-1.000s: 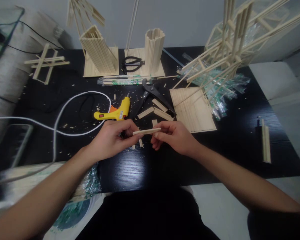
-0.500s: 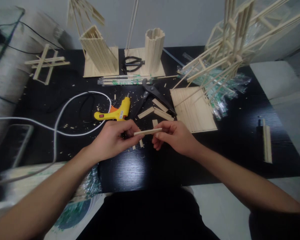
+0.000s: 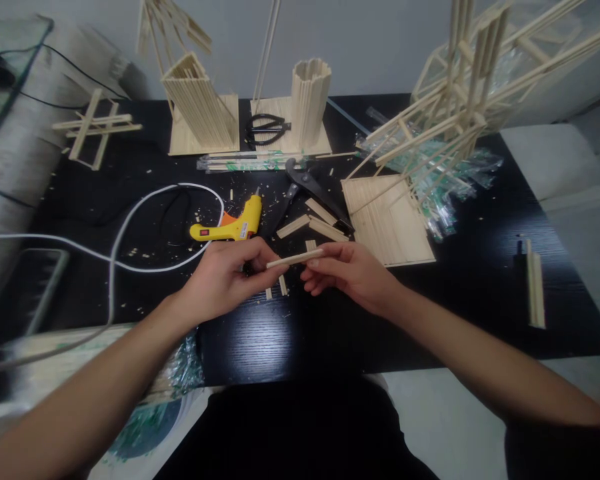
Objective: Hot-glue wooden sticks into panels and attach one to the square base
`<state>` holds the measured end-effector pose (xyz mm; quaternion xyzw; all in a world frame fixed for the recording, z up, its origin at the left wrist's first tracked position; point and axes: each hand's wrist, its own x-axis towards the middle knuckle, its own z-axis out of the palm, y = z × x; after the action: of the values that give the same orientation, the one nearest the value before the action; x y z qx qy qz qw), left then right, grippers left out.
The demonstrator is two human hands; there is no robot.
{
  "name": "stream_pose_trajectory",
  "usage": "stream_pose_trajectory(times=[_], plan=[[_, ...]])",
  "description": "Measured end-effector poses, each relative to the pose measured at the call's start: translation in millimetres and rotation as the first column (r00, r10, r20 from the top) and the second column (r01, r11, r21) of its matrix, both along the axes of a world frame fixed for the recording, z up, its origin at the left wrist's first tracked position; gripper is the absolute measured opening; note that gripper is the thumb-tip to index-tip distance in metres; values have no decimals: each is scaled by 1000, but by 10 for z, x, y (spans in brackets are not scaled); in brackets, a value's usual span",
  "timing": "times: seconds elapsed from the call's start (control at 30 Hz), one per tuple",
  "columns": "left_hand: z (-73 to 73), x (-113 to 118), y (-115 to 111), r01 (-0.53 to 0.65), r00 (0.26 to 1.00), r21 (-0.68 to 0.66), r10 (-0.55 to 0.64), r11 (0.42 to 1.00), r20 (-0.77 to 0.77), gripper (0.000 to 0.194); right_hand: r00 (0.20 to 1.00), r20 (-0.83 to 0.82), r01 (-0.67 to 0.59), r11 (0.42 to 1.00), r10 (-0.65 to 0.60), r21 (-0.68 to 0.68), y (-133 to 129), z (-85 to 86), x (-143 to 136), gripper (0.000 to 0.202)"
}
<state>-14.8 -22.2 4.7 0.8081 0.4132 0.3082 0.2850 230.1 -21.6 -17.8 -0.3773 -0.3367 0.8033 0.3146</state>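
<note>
Between my two hands a short, pale wooden strip (image 3: 295,259) is held, its right end slightly higher than its left. My left hand (image 3: 233,272) pinches the left end, and my right hand (image 3: 353,272) grips the other end between thumb and fingers. Just beyond my left hand lies a yellow glue gun (image 3: 233,223). Black pliers (image 3: 307,183) rest on the dark table (image 3: 325,340) beyond the strip, with several short wooden pieces (image 3: 294,226) beside them. More small pieces lie partly hidden behind my fingers.
A square wooden board (image 3: 390,223) lies right of the pliers. Two stick-built towers (image 3: 197,103) (image 3: 310,100) stand at the back, with black scissors (image 3: 267,129) between them. A large stick frame (image 3: 463,120) rises at the right. A white cable (image 3: 113,267) loops at the left.
The right end of the strip has tilted up a little with my right fingers. My left hand keeps its pinch, and the view has shifted very slightly.
</note>
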Motion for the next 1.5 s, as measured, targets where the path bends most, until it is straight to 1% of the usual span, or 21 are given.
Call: stream_pose_trajectory(times=[0.2, 0.47, 0.57, 0.7, 0.87, 1.2, 1.5], plan=[[14, 9, 14, -57, 998, -40, 57, 998, 12, 17, 1000, -3, -22, 1000, 22, 19, 3, -33, 26, 20], [16, 13, 7, -4, 1000, -90, 6, 996, 20, 15, 999, 4, 31, 990, -32, 135, 3, -23, 0, 24], [13, 22, 14, -7, 999, -132, 11, 991, 31, 17, 997, 27, 60, 984, -66, 165, 0, -31, 1, 26], [-7, 28, 18, -6, 999, -186, 15, 983, 47, 21, 993, 57, 92, 979, -104, 181, -1, -35, 13, 27], [-10, 16, 11, -1, 1000, -178, 6, 984, 29, 17, 990, 78, 100, 976, -116, 194, 0, -12, 14, 25], [54, 31, 15, -13, 1000, -184, 15, 983, 6, 16, 987, 102, 97, 973, -120, 210, -5, -11, 22, 26], [24, -13, 27, -3, 999, -248, 13, 969, 38, 12, 983, 97, 132, 963, -158, 235, -7, 17, 20, 24]])
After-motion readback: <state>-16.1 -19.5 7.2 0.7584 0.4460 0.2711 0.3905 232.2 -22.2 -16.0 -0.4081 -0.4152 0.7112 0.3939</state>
